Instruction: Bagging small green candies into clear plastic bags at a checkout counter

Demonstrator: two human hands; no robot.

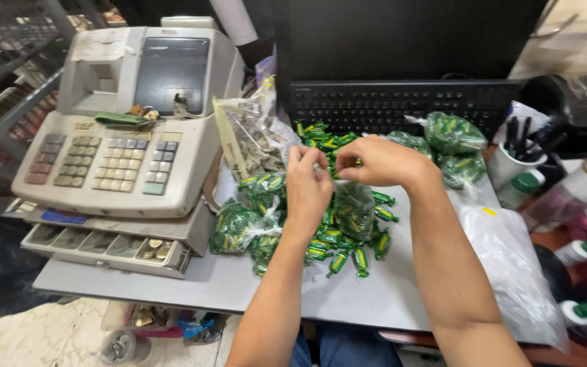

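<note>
Both your hands are up at the neck of a small clear bag of candies [353,211], over the middle of the grey counter [388,285]. Left hand [307,185]: fingers pinched shut on the bunched plastic at the top. Right hand [382,162]: fingers curled in on the same neck from the other side; whether they clamp it or only touch it I can't tell, the knuckles hide the tips.

Handling read:
- The bag is thin film, soft, no shape of its own. It hangs and sags below your grip, bottom resting among the loose green-wrapped candies [348,261].
- Looks light, but the load is loose pieces, so it will shift and swing if tilted.
- Film is probably slippery; the wrappers are glossy too. Grip the gathered neck, not the belly. Squeezing the belly just pushes candies around.
- Film likely tears if yanked against a sharp wrapper end.

Around you: tied-off filled bags [239,228] just left of your left hand, more [451,134] near the black keyboard [402,105], a stack of empty clear bags [511,265] by your right forearm. Cash register [130,122] at left, drawer [103,246] open
</note>
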